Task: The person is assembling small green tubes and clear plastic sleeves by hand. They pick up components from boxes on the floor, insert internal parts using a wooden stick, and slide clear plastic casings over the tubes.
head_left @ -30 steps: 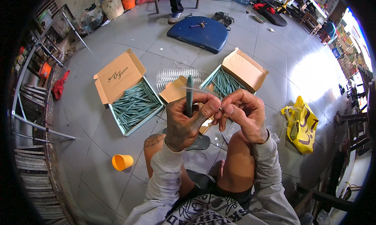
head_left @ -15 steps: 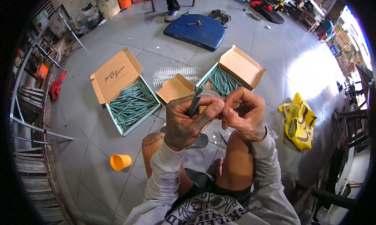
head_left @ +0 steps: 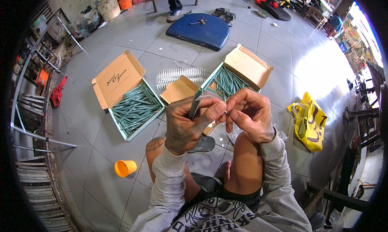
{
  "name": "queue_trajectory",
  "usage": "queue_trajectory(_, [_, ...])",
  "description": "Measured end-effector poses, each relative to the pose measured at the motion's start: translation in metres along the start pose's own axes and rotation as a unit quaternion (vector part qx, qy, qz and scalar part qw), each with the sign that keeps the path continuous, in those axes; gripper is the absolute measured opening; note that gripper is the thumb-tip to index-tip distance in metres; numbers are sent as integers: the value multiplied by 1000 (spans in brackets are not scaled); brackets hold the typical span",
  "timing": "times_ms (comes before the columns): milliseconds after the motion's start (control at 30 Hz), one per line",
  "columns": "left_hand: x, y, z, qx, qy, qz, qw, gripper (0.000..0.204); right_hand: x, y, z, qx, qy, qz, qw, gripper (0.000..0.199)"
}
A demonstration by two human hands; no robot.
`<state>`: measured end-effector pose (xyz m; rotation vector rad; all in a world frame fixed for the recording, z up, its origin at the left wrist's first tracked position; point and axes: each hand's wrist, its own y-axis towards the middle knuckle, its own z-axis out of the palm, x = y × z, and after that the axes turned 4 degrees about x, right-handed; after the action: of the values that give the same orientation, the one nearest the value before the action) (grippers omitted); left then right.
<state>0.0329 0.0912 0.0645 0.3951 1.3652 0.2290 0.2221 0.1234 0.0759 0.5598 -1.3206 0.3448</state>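
The left hand (head_left: 186,125) is gripping a slim dark green tube (head_left: 195,104), fingers closed around its lower part so that it is sticking up and tilting slightly right, in front of the person's knees. The right hand (head_left: 251,116) is touching the left at the fingertips, pinched together on something too small to make out. On the grey tiled floor (head_left: 101,151) beyond the hands, two open cardboard boxes (head_left: 133,106) (head_left: 234,76) of green tubes are lying, with an orange cup (head_left: 125,167) lying near the left knee and a yellow bag (head_left: 309,121) lying to the right.
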Motion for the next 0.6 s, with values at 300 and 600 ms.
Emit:
queue_trajectory(300, [2, 2, -2, 18, -15, 1, 1000, 14, -1, 1, -5, 30, 28, -7, 999, 12])
queue_trajectory(600, [9, 1, -1, 25, -11, -18, 999, 15, -5, 2, -4, -7, 0, -13, 1000, 7])
